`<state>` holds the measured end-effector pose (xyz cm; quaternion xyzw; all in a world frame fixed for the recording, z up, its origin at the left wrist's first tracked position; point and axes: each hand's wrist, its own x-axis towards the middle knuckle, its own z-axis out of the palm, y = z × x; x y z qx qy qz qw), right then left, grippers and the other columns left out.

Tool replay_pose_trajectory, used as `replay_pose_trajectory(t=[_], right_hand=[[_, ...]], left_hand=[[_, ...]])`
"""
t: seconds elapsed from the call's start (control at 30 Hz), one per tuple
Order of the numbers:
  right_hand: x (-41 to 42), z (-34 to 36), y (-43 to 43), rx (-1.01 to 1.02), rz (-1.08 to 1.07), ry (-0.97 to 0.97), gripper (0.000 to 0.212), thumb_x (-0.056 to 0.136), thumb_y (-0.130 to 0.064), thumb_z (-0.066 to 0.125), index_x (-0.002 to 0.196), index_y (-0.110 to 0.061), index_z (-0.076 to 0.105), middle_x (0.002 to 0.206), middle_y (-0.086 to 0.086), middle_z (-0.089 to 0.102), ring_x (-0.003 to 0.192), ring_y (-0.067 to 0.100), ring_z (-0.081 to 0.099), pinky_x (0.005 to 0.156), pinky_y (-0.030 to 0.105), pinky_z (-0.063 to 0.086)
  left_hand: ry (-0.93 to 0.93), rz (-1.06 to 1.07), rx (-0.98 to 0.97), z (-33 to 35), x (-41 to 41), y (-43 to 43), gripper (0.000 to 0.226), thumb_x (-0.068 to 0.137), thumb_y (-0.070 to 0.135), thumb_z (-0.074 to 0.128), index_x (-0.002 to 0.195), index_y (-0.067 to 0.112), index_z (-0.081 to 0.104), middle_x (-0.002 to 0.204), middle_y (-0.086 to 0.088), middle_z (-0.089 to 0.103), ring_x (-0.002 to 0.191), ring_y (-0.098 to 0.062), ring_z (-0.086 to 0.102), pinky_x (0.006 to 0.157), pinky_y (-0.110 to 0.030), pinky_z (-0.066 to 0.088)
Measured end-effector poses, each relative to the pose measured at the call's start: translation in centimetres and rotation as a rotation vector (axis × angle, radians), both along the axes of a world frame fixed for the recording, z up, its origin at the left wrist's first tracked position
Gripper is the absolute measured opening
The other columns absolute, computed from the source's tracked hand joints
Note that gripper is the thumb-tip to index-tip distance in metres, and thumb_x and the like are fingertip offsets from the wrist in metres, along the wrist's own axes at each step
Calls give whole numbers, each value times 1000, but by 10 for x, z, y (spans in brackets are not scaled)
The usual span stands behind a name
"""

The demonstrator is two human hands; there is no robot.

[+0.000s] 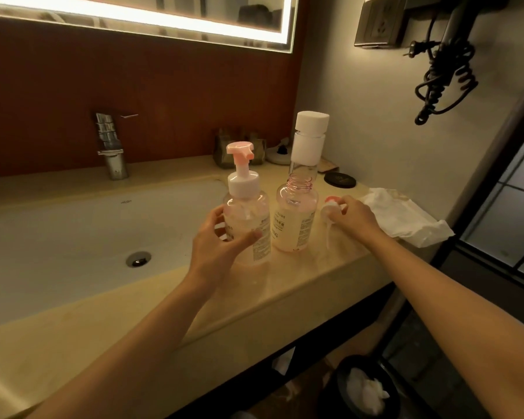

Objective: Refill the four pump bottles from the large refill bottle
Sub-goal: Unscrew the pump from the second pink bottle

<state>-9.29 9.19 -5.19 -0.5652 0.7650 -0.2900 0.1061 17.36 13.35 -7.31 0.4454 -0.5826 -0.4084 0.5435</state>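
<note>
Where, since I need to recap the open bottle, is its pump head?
Right of centre in the head view, the pump head is in the right hand at the counter, between the open bottle and the crumpled tissue.

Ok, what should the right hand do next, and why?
Probably lift the pump head in the right hand and seat it in the open bottle beside it: that bottle looks well filled, its neck is bare, and the tall bottle behind is capped.

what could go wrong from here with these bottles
The open bottle stands uncapped right beside the capped bottle in the left hand; shifting that one might knock it over and spill it. The pump head pinched in the right hand has its tube down at the counter, so it may drip there.
</note>
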Motion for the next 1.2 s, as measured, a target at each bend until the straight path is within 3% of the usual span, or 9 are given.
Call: replay_pose_trajectory(t=[0.1, 0.27, 0.37, 0.63, 0.83, 0.97, 1.1, 1.2], right_hand=[[-1, -4, 1, -24, -31, 15, 44, 92, -40, 48, 120, -6, 53, 119, 13, 60, 105, 30, 56, 81, 35, 44], [-7, -15, 4, -6, -47, 40, 38, 94, -36, 47, 113, -5, 58, 111, 14, 64, 98, 28, 59, 79, 36, 46], [-7, -14, 3, 0, -41, 60, 37, 94, -34, 46, 109, -4, 60, 107, 15, 64, 95, 29, 59, 78, 37, 47], [-2, -7, 10, -45, -44, -9, 44, 92, -34, 50, 126, -6, 50, 124, 12, 57, 110, 28, 54, 86, 35, 43], [12, 6, 29, -268, -46, -181, 36, 90, -32, 56, 117, -8, 56, 114, 9, 62, 94, 16, 54, 75, 26, 41], [38, 23, 46, -497, -10, -216, 28, 92, -28, 54, 112, -9, 59, 101, 5, 64, 83, 7, 54, 61, 6, 41], [75, 49, 63, -678, 110, -258, 26, 92, -30, 53, 108, -10, 60, 92, -3, 61, 75, 1, 54, 64, 2, 43], [101, 60, 66, -666, 209, -241, 31, 90, -33, 56, 111, -11, 58, 93, -4, 60, 75, -1, 54, 65, 2, 44]], left_hand=[[-11, -6, -25, -7, -3, 0, 73, 66, 28, 79, 129, 22, 44, 121, 4, 55, 105, -11, 55, 72, -15, 47], [-21, -36, -56, -13, -12, 0, 70, 66, 30, 79, 126, 29, 43, 123, 5, 53, 109, -13, 54, 83, -25, 50], [-68, -45, -121, -16, -17, -1, 66, 66, 35, 78, 120, 37, 41, 122, 8, 52, 109, -10, 53, 80, -19, 47], [-123, -18, -173, -21, -20, -5, 72, 61, 49, 72, 124, 35, 40, 122, 11, 49, 108, -8, 52, 77, -14, 44], [-130, -3, -198, -22, -19, -6, 73, 63, 46, 73, 127, 31, 41, 123, 11, 47, 108, -8, 51, 74, -10, 42], [-115, -13, -194, -22, -19, -5, 69, 68, 34, 77, 125, 34, 39, 115, 18, 48, 104, -4, 50, 70, -8, 41], [-114, -14, -204, -20, -17, -3, 69, 68, 33, 77, 124, 36, 37, 104, 24, 49, 92, 9, 51, 65, 0, 42], [-95, -24, -194, -20, -15, -1, 67, 69, 31, 78, 122, 37, 37, 101, 27, 50, 90, 14, 51, 66, 0, 41]])
